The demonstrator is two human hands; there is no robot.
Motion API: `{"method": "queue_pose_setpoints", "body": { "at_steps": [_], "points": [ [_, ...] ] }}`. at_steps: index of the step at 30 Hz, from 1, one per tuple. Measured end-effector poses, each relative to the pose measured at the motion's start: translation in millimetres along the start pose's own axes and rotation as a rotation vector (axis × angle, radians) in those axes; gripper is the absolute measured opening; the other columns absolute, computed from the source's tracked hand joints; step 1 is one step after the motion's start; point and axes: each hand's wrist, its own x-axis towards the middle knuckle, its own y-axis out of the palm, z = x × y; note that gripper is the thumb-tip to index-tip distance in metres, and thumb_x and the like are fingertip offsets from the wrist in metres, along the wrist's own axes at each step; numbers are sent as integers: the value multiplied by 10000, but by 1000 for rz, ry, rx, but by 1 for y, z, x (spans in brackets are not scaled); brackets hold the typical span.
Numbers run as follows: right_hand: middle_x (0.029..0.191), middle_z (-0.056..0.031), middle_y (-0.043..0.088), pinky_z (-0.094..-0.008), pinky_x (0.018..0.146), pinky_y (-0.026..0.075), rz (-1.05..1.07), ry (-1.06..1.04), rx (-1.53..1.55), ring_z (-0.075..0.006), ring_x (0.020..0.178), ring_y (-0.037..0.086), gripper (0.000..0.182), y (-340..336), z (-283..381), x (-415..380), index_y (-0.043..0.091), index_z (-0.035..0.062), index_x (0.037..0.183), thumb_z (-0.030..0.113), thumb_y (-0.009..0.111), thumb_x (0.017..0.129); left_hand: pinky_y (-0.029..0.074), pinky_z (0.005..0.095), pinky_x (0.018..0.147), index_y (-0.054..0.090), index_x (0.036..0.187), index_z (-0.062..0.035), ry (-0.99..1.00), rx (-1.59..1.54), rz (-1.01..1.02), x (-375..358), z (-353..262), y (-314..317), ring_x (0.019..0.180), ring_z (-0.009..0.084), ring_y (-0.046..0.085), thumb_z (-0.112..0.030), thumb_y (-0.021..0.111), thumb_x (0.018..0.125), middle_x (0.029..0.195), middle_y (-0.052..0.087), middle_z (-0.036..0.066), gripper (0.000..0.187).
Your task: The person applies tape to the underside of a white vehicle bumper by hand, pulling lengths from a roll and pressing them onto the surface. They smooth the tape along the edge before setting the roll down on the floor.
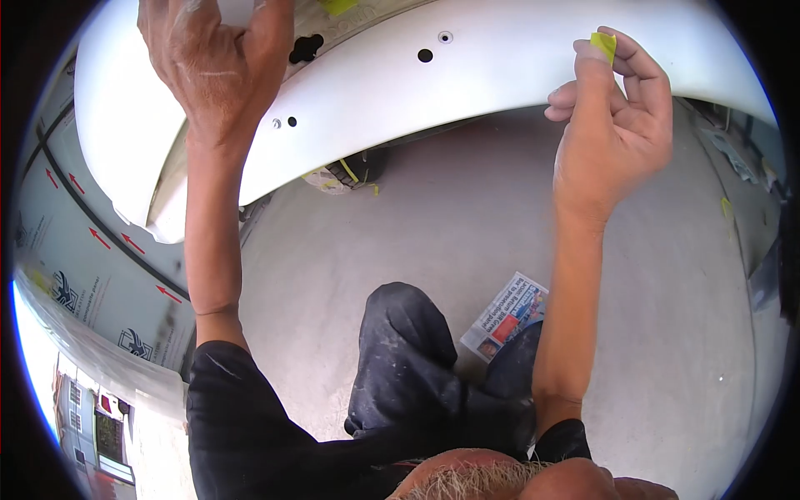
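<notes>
My right hand pinches a small piece of yellow-green tape between thumb and fingertips, in front of a long curved white panel. My left hand is at the panel's upper left, its back towards me. Its thumb and fingers are apart, but the fingertips run out of the top of the view. Between the hands, the panel has several dark holes, one an irregular black opening. Another bit of yellow-green tape sticks to the surface at the top edge.
Below the panel is a grey floor. A folded newspaper lies by my bent knee. Boards printed with red arrows line the left side. Under the panel's edge sits a dark, taped object.
</notes>
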Motion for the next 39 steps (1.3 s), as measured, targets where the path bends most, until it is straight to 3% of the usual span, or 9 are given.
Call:
{"method": "queue_pose_setpoints", "body": {
  "at_steps": [5, 7, 14, 16, 23, 27, 29, 33, 39],
  "points": [
    [1031, -171, 699, -208, 471, 479, 56, 4, 7, -90, 548, 610, 260, -1, -4, -2, 634, -88, 1145, -5, 714, 912, 473, 450, 1111, 536, 1469, -26, -39, 263, -189, -19, -8, -5, 1347, 329, 545, -331, 636, 1020, 1411, 593, 203, 552],
    [1066, -191, 704, -210, 474, 483, 63, -9, 25, -90, 561, 613, 266, 2, -7, -3, 629, -80, 1170, 8, 701, 929, 362, 529, 1181, 596, 1376, -110, -300, -70, 9, -45, -35, -37, 1477, 326, 336, -349, 805, 879, 1521, 436, 201, 589],
    [1085, -196, 727, -184, 472, 496, 254, -34, -27, -73, 596, 647, 226, 24, -8, -23, 639, -57, 1184, 26, 661, 975, 327, 534, 1189, 703, 1237, -92, -410, -339, -116, -130, -126, -52, 1385, 339, 449, -393, 752, 887, 1413, 527, 192, 464],
    [1081, -180, 731, -177, 474, 485, 333, -8, -40, -54, 584, 625, 240, 36, -6, -37, 642, -52, 1204, 31, 657, 980, 503, 498, 1045, 662, 1233, -44, -430, -294, 52, -132, -156, -70, 1233, 370, 560, -449, 702, 936, 1294, 578, 183, 504],
    [1068, -110, 731, -162, 506, 441, 762, 152, -5, -30, 587, 587, 274, 77, -2, -94, 658, 8, 1257, 30, 644, 984, 571, 291, 816, 626, 1371, 10, -1154, -778, -42, -135, -133, -92, 954, 128, 653, -194, 740, 953, 1060, 676, 88, 479],
    [1050, -105, 731, -160, 526, 433, 869, 151, -107, -31, 600, 566, 307, 99, 7, -105, 668, 3, 1269, 67, 690, 970, 571, 276, 791, 694, 1278, 8, -1287, -893, -36, -140, -104, -98, 934, 118, 665, -177, 784, 926, 1043, 715, 70, 407],
    [959, -91, 727, -166, 519, 427, 924, 214, -111, -34, 583, 567, 398, 107, 9, -104, 589, -14, 1344, 31, 667, 956, 566, 313, 872, 634, 1360, 5, -1236, -925, 18, -153, -91, -97, 1079, 197, 652, -169, 761, 943, 1177, 681, 141, 469],
    [883, -108, 746, -178, 516, 412, 1024, 103, -229, -35, 590, 584, 805, 123, 12, -106, 167, -17, 1601, -94, 578, 913, 548, 252, 788, 683, 1281, 35, -1123, -932, 26, -153, -77, -92, 918, 146, 674, -88, 822, 875, 1032, 718, 105, 447],
    [898, -107, 755, -181, 533, 421, 1006, -27, -380, -37, 603, 590, 698, 129, 12, -114, 294, -1, 1507, -62, 625, 896, 561, 255, 751, 751, 1031, -24, -1113, -760, 81, -175, -80, -87, 775, 124, 696, -109, 820, 890, 885, 721, 20, 179]
  ]
}}
